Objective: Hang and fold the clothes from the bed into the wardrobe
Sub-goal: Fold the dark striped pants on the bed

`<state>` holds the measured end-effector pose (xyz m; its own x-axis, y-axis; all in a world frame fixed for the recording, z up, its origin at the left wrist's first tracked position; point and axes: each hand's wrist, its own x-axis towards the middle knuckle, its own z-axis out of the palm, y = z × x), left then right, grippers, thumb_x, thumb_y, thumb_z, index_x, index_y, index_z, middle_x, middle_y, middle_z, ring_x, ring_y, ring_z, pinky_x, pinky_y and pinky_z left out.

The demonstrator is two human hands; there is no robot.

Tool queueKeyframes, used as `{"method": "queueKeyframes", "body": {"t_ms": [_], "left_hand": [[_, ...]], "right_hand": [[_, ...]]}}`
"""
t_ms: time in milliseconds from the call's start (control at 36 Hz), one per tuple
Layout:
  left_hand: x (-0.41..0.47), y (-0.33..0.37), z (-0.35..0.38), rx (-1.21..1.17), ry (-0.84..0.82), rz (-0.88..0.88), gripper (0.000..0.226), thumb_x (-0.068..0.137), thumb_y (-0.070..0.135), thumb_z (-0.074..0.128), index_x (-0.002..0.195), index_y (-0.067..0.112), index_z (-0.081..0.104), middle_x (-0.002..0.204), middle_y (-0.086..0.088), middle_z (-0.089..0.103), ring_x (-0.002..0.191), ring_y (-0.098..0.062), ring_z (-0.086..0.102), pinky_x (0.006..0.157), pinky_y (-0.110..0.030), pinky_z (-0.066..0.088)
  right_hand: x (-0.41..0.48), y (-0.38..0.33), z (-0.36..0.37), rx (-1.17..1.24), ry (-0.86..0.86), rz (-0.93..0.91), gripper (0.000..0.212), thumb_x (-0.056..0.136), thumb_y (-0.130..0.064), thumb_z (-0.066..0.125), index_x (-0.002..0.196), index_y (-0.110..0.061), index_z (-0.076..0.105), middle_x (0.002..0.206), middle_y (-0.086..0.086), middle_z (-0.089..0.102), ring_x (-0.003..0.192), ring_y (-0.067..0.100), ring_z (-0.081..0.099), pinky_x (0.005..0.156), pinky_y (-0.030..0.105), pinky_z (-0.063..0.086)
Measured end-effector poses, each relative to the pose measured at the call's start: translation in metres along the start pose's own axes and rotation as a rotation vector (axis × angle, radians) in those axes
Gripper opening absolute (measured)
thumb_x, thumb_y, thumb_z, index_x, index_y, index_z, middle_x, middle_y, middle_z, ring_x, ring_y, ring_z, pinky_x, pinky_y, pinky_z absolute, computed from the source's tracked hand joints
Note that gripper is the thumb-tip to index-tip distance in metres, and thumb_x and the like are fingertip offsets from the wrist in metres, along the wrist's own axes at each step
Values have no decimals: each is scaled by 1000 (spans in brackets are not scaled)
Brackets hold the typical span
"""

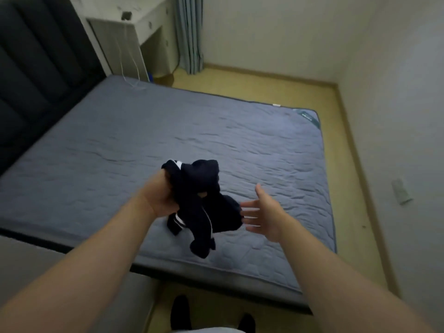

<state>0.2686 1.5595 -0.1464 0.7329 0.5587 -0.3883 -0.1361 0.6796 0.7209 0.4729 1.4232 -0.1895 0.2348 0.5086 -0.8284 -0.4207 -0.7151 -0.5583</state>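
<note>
Clothing: a dark blue garment (206,174) with white stripes, bunched into a lump. It hangs from my left hand, just to the left of my right hand.
Left hand (161,198): my fingers are curled round the upper part of the lump and grip it.
Right hand (262,212): open, with the fingers straight and spread and the palm turned to the garment. The fingertips are just beside its right side, and I cannot tell if they touch it.
Handling: I judge it soft, light and limp, so it will sag and not keep a shape. It is not fragile.
Where to hold: I think the striped edge is best, one hand at each end, so the cloth can open.
Bed (120,140): a grey-blue quilted mattress under both hands.
Headboard (36,68): dark, far to the left of my left hand.
Desk (134,27) and curtain (189,32): far ahead of both hands.
</note>
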Motion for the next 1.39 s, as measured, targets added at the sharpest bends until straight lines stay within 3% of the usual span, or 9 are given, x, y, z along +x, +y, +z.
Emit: {"method": "queueKeyframes", "body": {"t_ms": [111, 250, 500, 611, 750, 833, 1028, 1194, 1389], "left_hand": [[-29, 14, 24, 347, -62, 69, 24, 90, -12, 45, 72, -4, 58, 61, -6, 62, 59, -19, 58, 49, -25, 47], [-56, 24, 42, 657, -258, -140, 40, 61, -11, 50, 96, -11, 70, 89, -18, 72, 84, -27, 69, 73, -34, 55], [-48, 11, 21, 476, 76, -198, 38, 100, 16, 40, 114, -1, 70, 121, -25, 66, 107, -41, 64, 99, -53, 50], [-40, 22, 34, 182, 242, -113, 34, 102, 28, 46, 106, 4, 69, 113, -23, 70, 77, -21, 75, 58, -31, 60], [-28, 62, 52, 61, 231, -8, 81, 90, 74, 43, 109, 3, 75, 110, -20, 73, 95, -34, 73, 79, -44, 54], [-30, 84, 65, 229, 143, -103, 52, 74, 41, 78, 108, 0, 75, 106, -21, 72, 91, -36, 72, 80, -45, 57], [-20, 105, 95, 527, 229, 103, 26, 85, -4, 56, 110, -3, 63, 99, -25, 71, 89, -40, 71, 77, -47, 59], [-22, 129, 121, 991, 143, 451, 24, 63, -12, 57, 84, 0, 64, 79, -17, 62, 77, -31, 61, 73, -42, 51], [-43, 149, 153, 1415, -123, 705, 56, 66, -2, 62, 118, 19, 63, 101, 1, 69, 98, -19, 65, 89, -43, 54]], "right_hand": [[-15, -15, 7, 135, -341, 37, 108, 78, -92, 20, 120, -4, 67, 119, 21, 68, 110, 39, 65, 101, 50, 46], [-49, -43, 40, 419, -363, -84, 36, 99, -31, 53, 122, -4, 59, 118, 19, 65, 112, 35, 61, 91, 44, 54], [-92, -62, 49, 435, -479, -406, 29, 60, 7, 45, 83, -8, 51, 91, 13, 61, 80, 35, 64, 77, 45, 57], [-119, -70, 50, 283, -637, -462, 47, 70, -14, 56, 113, 4, 63, 115, 21, 64, 105, 36, 61, 107, 51, 42], [-136, -71, 46, 88, -503, -531, 61, 85, -52, 70, 128, -9, 64, 125, 17, 67, 115, 33, 65, 106, 48, 45], [-135, -69, 38, -41, -334, -614, 46, 87, -43, 73, 120, -13, 68, 113, 12, 73, 104, 29, 71, 93, 42, 55], [-138, -74, 14, -626, -41, -484, 44, 88, -55, 63, 120, -25, 60, 109, -4, 72, 98, 17, 70, 93, 41, 56], [-151, -109, -11, -1099, 324, -562, 48, 85, -60, 65, 81, -13, 56, 72, 2, 53, 57, 14, 50, 56, 26, 35], [-187, -141, -6, -609, 315, -1157, 109, 69, -14, 78, 151, -50, 15, 155, -12, 23, 141, 15, 29, 107, 33, 32]]}}
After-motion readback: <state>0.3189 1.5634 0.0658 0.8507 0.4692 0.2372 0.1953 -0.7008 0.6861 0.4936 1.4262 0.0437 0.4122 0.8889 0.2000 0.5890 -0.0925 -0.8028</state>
